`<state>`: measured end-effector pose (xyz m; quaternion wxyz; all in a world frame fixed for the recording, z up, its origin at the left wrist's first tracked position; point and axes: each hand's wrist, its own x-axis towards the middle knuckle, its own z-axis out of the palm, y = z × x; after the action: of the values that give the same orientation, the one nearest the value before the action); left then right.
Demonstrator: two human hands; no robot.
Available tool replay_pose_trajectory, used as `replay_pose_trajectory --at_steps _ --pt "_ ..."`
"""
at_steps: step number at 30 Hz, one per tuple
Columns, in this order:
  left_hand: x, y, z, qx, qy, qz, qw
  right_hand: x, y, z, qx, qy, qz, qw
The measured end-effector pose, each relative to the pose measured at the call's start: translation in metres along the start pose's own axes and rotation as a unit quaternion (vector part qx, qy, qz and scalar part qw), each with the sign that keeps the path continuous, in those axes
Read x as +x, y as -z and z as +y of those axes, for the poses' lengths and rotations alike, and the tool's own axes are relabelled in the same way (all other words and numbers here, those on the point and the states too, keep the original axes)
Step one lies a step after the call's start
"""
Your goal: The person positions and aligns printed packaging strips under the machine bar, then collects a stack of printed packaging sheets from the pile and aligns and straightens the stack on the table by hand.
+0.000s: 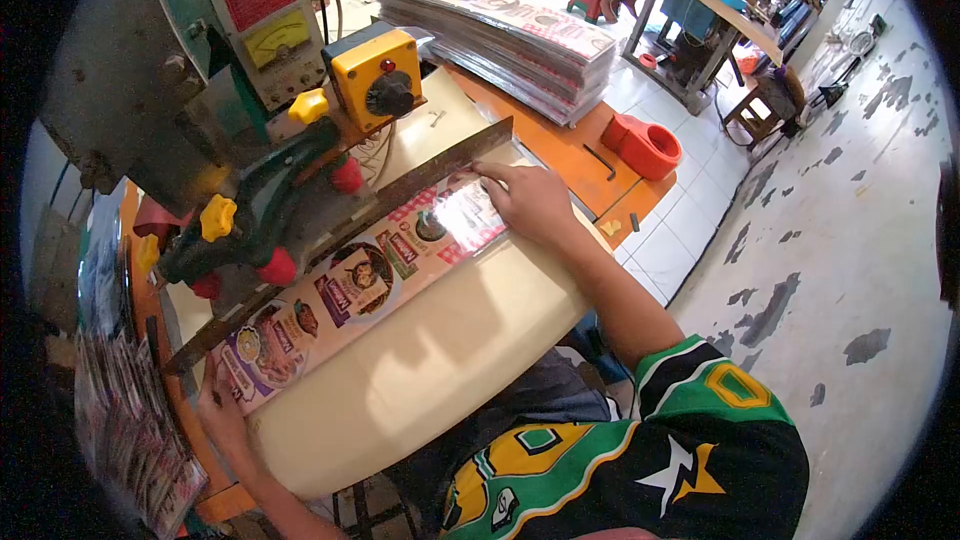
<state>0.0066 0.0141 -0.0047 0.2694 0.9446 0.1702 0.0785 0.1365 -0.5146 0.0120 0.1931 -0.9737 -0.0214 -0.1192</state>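
A long printed plastic sheet (352, 285) with food pictures lies on the cream padded work surface (430, 340). Its far edge runs along and partly under the long metal bar (350, 240) of a press machine (270, 180). My right hand (530, 202) holds the sheet's right end, with the index finger reaching to the bar. At the opposite end, my left hand (222, 412) grips the left corner close to the bar's lower end; some of its fingers are hidden. Light glares off the plastic beside my right hand.
A tall stack of similar printed sheets (500, 25) stands behind the machine. A red tape dispenser-like object (643, 147) and a black hex key (600, 162) lie on the orange tabletop (560, 135). More plastic-covered sheets (130, 420) hang at left. A peeling wall (830, 270) runs along the right.
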Motion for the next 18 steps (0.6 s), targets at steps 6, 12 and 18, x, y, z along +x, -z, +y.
replay_pose_trajectory --at_steps 6,12,18 --pt "-0.012 0.004 0.027 0.031 0.040 0.015 0.999 -0.001 0.003 -0.004 0.021 -0.019 -0.011 1.000" --pt "-0.008 -0.002 0.007 0.016 -0.034 0.047 0.998 0.000 0.003 -0.004 0.024 -0.004 0.002 1.000" --pt "-0.002 -0.011 -0.012 -0.024 -0.045 0.058 0.997 0.001 0.003 -0.004 0.023 -0.021 -0.014 0.999"
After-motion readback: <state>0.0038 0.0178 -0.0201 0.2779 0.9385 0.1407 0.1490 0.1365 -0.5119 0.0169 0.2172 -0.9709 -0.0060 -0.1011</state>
